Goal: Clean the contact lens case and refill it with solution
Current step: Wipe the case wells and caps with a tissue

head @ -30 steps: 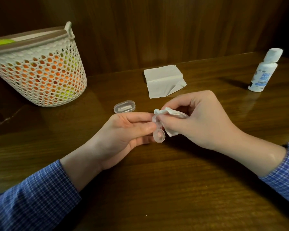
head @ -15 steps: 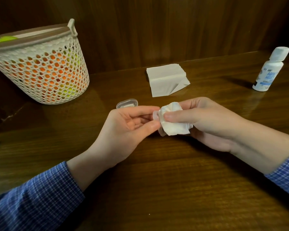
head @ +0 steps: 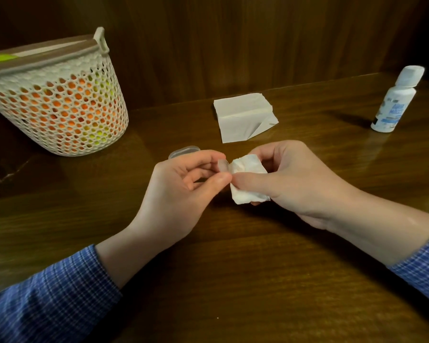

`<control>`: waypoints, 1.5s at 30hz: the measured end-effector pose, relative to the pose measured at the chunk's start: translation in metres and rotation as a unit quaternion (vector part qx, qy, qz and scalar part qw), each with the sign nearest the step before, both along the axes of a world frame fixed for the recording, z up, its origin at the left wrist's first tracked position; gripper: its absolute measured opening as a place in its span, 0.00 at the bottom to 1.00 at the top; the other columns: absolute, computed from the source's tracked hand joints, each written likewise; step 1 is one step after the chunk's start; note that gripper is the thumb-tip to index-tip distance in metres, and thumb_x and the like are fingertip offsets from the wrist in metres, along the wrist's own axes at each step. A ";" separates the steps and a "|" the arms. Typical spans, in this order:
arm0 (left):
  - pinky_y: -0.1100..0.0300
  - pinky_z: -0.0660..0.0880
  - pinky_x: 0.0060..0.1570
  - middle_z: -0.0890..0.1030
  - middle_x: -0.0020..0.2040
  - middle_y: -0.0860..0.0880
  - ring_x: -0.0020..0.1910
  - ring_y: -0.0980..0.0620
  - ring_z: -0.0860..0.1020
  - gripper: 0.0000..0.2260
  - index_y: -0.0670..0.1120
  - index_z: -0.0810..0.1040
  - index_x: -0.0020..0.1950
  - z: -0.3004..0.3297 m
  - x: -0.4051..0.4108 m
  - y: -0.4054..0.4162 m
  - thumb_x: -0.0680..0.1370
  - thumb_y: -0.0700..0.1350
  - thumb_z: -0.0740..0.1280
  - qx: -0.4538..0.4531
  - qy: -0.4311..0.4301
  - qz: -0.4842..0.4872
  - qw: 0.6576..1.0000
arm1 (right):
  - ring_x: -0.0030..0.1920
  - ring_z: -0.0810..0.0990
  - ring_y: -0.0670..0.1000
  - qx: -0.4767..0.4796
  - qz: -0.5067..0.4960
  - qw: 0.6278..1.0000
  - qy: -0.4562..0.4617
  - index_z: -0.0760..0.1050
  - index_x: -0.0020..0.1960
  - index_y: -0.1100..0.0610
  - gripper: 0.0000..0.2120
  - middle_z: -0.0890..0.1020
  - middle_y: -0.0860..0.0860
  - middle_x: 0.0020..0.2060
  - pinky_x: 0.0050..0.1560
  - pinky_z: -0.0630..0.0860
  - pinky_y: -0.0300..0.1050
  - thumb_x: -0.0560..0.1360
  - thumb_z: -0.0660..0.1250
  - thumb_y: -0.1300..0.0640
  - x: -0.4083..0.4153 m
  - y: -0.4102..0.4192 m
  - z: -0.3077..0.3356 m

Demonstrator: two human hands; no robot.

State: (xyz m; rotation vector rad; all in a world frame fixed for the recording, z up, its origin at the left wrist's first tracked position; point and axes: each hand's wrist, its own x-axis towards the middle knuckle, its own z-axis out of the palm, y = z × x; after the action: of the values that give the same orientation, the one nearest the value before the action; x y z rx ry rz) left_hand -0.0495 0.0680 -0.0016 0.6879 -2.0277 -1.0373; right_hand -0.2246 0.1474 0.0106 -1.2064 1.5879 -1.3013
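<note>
My left hand [head: 183, 191] pinches a small clear contact lens case [head: 223, 166] between thumb and forefinger, above the middle of the wooden table [head: 233, 280]. Only an edge of the case shows. My right hand [head: 290, 184] grips a crumpled white tissue [head: 248, 179] and presses it against the case, covering most of it. A clear lid-like piece [head: 183, 151] lies on the table just behind my left hand, partly hidden by it. The white solution bottle [head: 394, 102] stands capped at the far right, away from both hands.
A folded white tissue [head: 243, 117] lies behind the hands near the back wall. A white perforated basket [head: 57, 105] with orange and yellow contents stands at the far left. A dark wooden wall closes off the table's far edge.
The tissue in my right hand has turned and wrapped over the case, hiding the well that showed a second ago. Both hands have shifted slightly; the left still pinches the case.
</note>
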 end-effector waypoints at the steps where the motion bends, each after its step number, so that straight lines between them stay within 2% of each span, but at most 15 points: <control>1: 0.64 0.82 0.53 0.86 0.53 0.53 0.53 0.56 0.85 0.14 0.44 0.83 0.62 0.000 0.000 0.000 0.77 0.37 0.72 0.002 -0.007 -0.001 1.000 | 0.43 0.87 0.50 -0.005 -0.003 1.000 0.020 0.87 0.44 0.53 0.09 0.88 0.50 0.40 0.44 0.85 0.50 0.66 0.80 0.51 0.000 0.000 -0.001; 5: 0.60 0.82 0.56 0.86 0.56 0.51 0.56 0.57 0.85 0.13 0.42 0.83 0.62 0.001 -0.001 -0.001 0.78 0.37 0.71 0.009 -0.024 -0.005 1.000 | 0.41 0.86 0.47 -0.028 -0.007 0.997 0.076 0.85 0.43 0.51 0.08 0.87 0.47 0.39 0.43 0.84 0.48 0.67 0.81 0.51 -0.002 -0.001 -0.004; 8: 0.58 0.83 0.56 0.86 0.55 0.50 0.55 0.57 0.85 0.12 0.43 0.83 0.62 0.001 -0.001 -0.001 0.78 0.37 0.71 0.010 -0.022 0.000 1.000 | 0.42 0.85 0.43 -0.054 -0.012 0.988 0.143 0.83 0.43 0.48 0.10 0.86 0.42 0.40 0.39 0.83 0.38 0.66 0.80 0.47 -0.001 -0.001 -0.005; 12: 0.57 0.84 0.54 0.87 0.54 0.51 0.55 0.56 0.86 0.12 0.50 0.82 0.59 -0.002 0.001 -0.001 0.78 0.37 0.71 0.044 -0.008 0.001 0.999 | 0.43 0.84 0.42 -0.101 -0.023 0.974 0.200 0.82 0.45 0.46 0.10 0.85 0.41 0.40 0.39 0.82 0.37 0.67 0.80 0.47 0.000 0.002 -0.006; 15: 0.56 0.84 0.52 0.88 0.53 0.51 0.53 0.53 0.87 0.12 0.54 0.83 0.56 -0.001 0.001 -0.003 0.79 0.38 0.70 0.117 0.017 0.000 0.993 | 0.44 0.83 0.41 -0.124 -0.016 0.968 0.216 0.81 0.45 0.45 0.10 0.84 0.40 0.41 0.40 0.82 0.36 0.69 0.80 0.49 -0.001 0.003 -0.008; 18: 0.54 0.83 0.55 0.88 0.52 0.47 0.54 0.48 0.87 0.09 0.47 0.84 0.57 0.002 0.001 -0.007 0.78 0.40 0.69 0.202 0.060 -0.019 0.977 | 0.48 0.81 0.38 -0.110 -0.027 0.963 0.244 0.80 0.45 0.44 0.10 0.83 0.41 0.39 0.42 0.81 0.33 0.69 0.80 0.50 -0.006 0.002 -0.009; 20: 0.57 0.83 0.53 0.88 0.51 0.47 0.54 0.48 0.87 0.09 0.47 0.85 0.55 0.004 0.001 -0.008 0.77 0.41 0.68 0.249 0.078 -0.033 0.965 | 0.48 0.81 0.37 -0.095 -0.042 0.963 0.250 0.81 0.45 0.45 0.09 0.83 0.41 0.40 0.40 0.80 0.31 0.69 0.79 0.51 -0.015 0.001 -0.006; 22: 0.62 0.82 0.49 0.88 0.50 0.48 0.54 0.51 0.87 0.10 0.42 0.84 0.57 0.007 0.002 -0.009 0.78 0.41 0.67 0.294 0.081 -0.052 0.951 | 0.46 0.83 0.40 -0.092 -0.022 0.972 0.216 0.82 0.44 0.48 0.06 0.85 0.43 0.40 0.37 0.78 0.31 0.70 0.79 0.52 -0.024 0.000 -0.001; 24: 0.62 0.82 0.48 0.88 0.49 0.46 0.52 0.51 0.86 0.13 0.36 0.82 0.60 0.008 0.003 -0.011 0.79 0.41 0.66 0.333 0.069 -0.071 0.938 | 0.42 0.84 0.41 -0.097 0.025 0.988 0.118 0.84 0.43 0.52 0.03 0.86 0.43 0.40 0.35 0.77 0.31 0.72 0.78 0.55 -0.027 0.001 0.003; 26: 0.62 0.81 0.48 0.87 0.49 0.46 0.50 0.50 0.85 0.12 0.36 0.81 0.60 0.009 0.005 -0.012 0.81 0.41 0.64 0.350 0.059 -0.086 0.931 | 0.41 0.84 0.42 -0.093 0.057 0.993 0.036 0.85 0.44 0.55 0.01 0.86 0.46 0.40 0.35 0.77 0.32 0.74 0.76 0.58 -0.024 0.002 0.004; 30: 0.62 0.82 0.47 0.88 0.51 0.46 0.50 0.51 0.86 0.11 0.49 0.86 0.54 0.008 0.006 -0.012 0.75 0.44 0.67 0.325 0.085 -0.101 0.936 | 0.48 0.82 0.40 -0.118 0.009 0.975 0.189 0.85 0.44 0.46 0.03 0.85 0.40 0.44 0.41 0.76 0.29 0.75 0.74 0.54 -0.019 0.002 -0.002; 32: 0.62 0.82 0.47 0.88 0.53 0.46 0.51 0.51 0.86 0.13 0.50 0.85 0.57 0.007 0.007 -0.010 0.74 0.43 0.68 0.311 0.085 -0.114 0.940 | 0.50 0.83 0.42 -0.124 0.030 0.971 0.201 0.85 0.45 0.44 0.04 0.85 0.39 0.44 0.46 0.78 0.31 0.74 0.73 0.53 -0.017 0.003 -0.002; 36: 0.61 0.82 0.47 0.88 0.53 0.45 0.50 0.52 0.86 0.12 0.55 0.89 0.51 0.007 0.006 -0.010 0.75 0.44 0.68 0.304 0.079 -0.121 0.942 | 0.49 0.84 0.45 -0.111 0.079 0.978 0.157 0.87 0.47 0.46 0.06 0.87 0.42 0.44 0.46 0.79 0.35 0.76 0.73 0.56 -0.016 0.004 -0.005; 40: 0.61 0.82 0.48 0.87 0.54 0.44 0.51 0.50 0.86 0.11 0.53 0.89 0.51 0.007 0.005 -0.010 0.76 0.44 0.68 0.314 0.082 -0.118 0.938 | 0.45 0.84 0.44 -0.084 0.092 0.992 0.034 0.88 0.48 0.52 0.06 0.88 0.51 0.44 0.43 0.79 0.35 0.76 0.73 0.61 -0.014 0.003 -0.006; 45: 0.48 0.80 0.62 0.84 0.58 0.37 0.60 0.41 0.83 0.11 0.43 0.87 0.55 0.004 0.006 -0.012 0.78 0.41 0.67 0.283 0.077 -0.106 0.950 | 0.46 0.84 0.49 -0.062 0.110 0.992 -0.009 0.88 0.49 0.54 0.06 0.87 0.55 0.46 0.45 0.79 0.40 0.76 0.73 0.61 -0.010 0.002 -0.005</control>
State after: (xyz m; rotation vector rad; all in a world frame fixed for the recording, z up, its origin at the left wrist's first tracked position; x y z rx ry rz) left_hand -0.0435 0.0560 0.0019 0.6522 -1.6948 -1.7778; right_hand -0.2345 0.1496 0.0059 -1.3984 1.3341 -1.2778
